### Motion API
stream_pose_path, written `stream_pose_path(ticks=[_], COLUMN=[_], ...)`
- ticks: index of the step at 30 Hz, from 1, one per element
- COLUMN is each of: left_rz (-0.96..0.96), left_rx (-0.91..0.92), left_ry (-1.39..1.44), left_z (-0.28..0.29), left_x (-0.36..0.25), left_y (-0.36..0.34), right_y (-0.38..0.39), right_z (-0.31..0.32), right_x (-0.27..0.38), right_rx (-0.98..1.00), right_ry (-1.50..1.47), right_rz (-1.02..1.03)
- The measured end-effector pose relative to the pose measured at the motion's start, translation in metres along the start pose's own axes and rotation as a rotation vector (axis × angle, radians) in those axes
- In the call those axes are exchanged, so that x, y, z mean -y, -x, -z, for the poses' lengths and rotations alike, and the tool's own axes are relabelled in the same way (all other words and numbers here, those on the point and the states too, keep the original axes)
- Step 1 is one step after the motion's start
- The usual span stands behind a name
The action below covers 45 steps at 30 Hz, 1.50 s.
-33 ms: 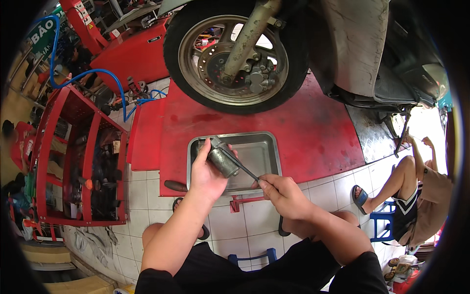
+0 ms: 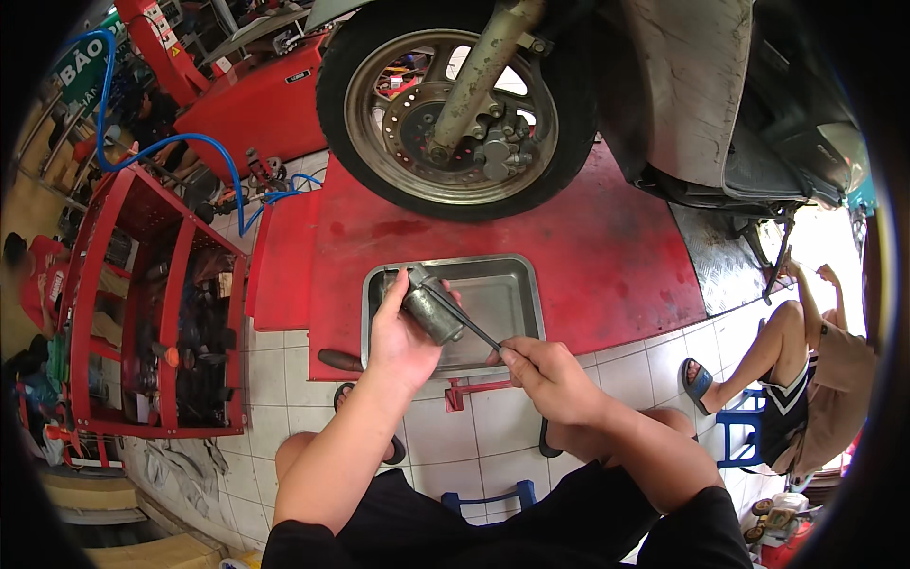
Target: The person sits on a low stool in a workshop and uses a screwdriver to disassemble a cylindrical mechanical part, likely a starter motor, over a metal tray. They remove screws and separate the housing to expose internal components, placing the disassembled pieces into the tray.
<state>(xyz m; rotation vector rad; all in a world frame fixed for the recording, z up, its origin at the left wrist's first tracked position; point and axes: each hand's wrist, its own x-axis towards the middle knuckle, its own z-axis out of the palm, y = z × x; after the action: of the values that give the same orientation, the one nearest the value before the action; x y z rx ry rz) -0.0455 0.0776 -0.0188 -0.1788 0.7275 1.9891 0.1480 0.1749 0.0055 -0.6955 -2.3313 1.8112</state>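
Note:
Over the metal tray, my left hand (image 2: pixel 400 347) is closed round a grey metal cylinder (image 2: pixel 434 316) that looks like a small starter motor. It is tilted, its lower end pointing toward me and to the right. My right hand (image 2: pixel 552 376) grips the near end of a thin dark rod-shaped tool (image 2: pixel 482 333). The tool's shaft lies along the motor's right side, and its far end reaches the motor's upper part. Whether its tip sits in a screw is too small to tell. Beneath both is the rectangular steel tray (image 2: pixel 527 281), with a dark tool handle (image 2: pixel 339 359) beside its left corner.
The tray rests on a red lift platform (image 2: pixel 626 266) under a scooter's front wheel (image 2: pixel 455 204). A red shelf cart (image 2: pixel 171 332) stands left, below a blue air hose (image 2: pixel 223 152). At right a person (image 2: pixel 839 389) sits on a blue stool (image 2: pixel 739 431).

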Motion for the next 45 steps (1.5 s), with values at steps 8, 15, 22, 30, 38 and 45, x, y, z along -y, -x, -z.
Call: stream_pose_path(ticks=[8,15,22,30,38,45], left_rz=[0.006,0.022,-0.006,-0.008,0.030,-0.051], left_rx=[0.005,-0.030,-0.032,-0.023,0.034,0.082], left_ry=[0.009,-0.007,0.044,0.040,0.158,0.086], left_z=[0.001,-0.002,0.000,0.003,0.001,0.006], left_x=[-0.003,0.003,0.005,0.003,0.011,0.018], left_y=[0.001,0.003,-0.002,-0.002,-0.002,-0.001], right_y=[0.001,0.001,0.002,0.000,0.002,0.000], right_z=[-0.004,-0.004,-0.004,-0.005,0.007,-0.014], right_x=[0.002,0.000,-0.001,0.002,-0.004,-0.020], right_rx=[0.013,0.078,0.119,0.136,0.371,0.078], right_ry=[0.002,-0.049,-0.295,-0.292,-0.909,-0.309], right_rz=[0.009,-0.031,-0.142,-0.174,-0.484,0.015])
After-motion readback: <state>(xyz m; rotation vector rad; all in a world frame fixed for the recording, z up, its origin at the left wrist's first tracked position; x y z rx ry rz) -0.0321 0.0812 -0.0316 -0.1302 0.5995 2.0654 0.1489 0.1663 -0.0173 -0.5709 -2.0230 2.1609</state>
